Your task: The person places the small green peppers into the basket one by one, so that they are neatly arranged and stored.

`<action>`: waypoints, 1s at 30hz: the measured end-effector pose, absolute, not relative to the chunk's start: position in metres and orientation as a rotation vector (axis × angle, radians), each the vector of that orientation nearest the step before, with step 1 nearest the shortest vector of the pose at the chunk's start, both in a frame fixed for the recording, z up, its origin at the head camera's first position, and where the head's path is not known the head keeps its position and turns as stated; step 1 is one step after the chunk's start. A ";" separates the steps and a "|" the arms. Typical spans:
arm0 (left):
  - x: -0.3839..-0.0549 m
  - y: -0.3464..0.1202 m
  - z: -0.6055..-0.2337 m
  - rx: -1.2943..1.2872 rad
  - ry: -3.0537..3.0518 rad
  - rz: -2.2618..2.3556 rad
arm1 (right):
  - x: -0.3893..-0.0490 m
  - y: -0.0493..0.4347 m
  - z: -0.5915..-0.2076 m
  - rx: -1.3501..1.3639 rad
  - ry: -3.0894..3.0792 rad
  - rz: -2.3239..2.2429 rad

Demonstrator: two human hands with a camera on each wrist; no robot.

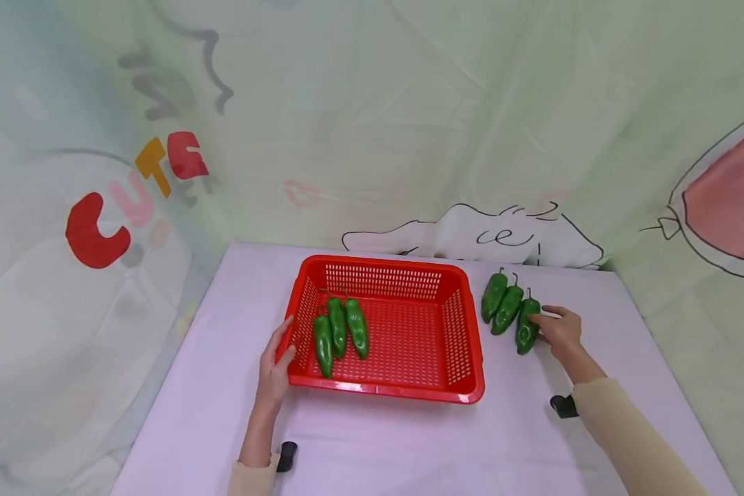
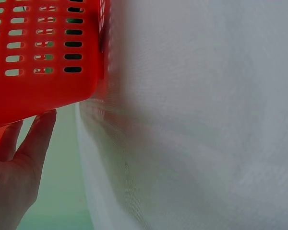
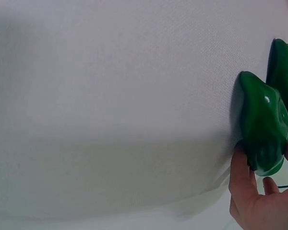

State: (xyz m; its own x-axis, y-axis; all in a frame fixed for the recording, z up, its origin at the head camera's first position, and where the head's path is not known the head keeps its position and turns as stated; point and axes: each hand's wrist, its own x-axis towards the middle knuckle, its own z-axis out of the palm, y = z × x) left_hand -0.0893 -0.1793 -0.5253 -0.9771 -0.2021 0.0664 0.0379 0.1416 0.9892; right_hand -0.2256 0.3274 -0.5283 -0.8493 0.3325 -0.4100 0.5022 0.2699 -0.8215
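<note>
A red plastic basket [image 1: 403, 389] with slotted walls stands on the table, three green peppers [image 1: 356, 327] lying in its left part. My left hand [image 1: 275, 365] holds the basket's left rim; in the left wrist view its fingers [image 2: 36, 139] touch the basket's outer side [image 2: 43, 96]. To the right of the basket lie three more green peppers. My right hand [image 1: 561, 331] pinches the rightmost green pepper [image 1: 525, 331], thumb and fingers on opposite sides. The right wrist view shows this pepper [image 3: 264, 120] against the cloth, with another pepper [image 3: 284, 79] beside it.
A pale cloth [image 1: 359, 448] covers the table. Behind it hangs a printed fabric backdrop [image 1: 372, 138] with letters and drawings, and it also rises along both sides. A black device [image 1: 287, 456] sits at the left wrist, another black device [image 1: 564, 406] at the right.
</note>
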 end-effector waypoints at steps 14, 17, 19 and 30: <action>-0.090 -0.179 -0.532 0.180 -2.237 -1.933 | -0.216 0.334 -0.507 0.753 2.318 -1.723; -0.090 -0.180 -0.532 0.179 -2.237 -1.928 | -0.216 0.332 -0.498 0.710 2.306 -1.746; -0.091 -0.181 -0.533 0.179 -2.235 -1.927 | -0.216 0.329 -0.492 0.677 2.296 -1.765; -0.091 -0.180 -0.533 0.167 -2.217 -1.935 | -0.217 0.290 -0.452 0.433 2.329 -1.805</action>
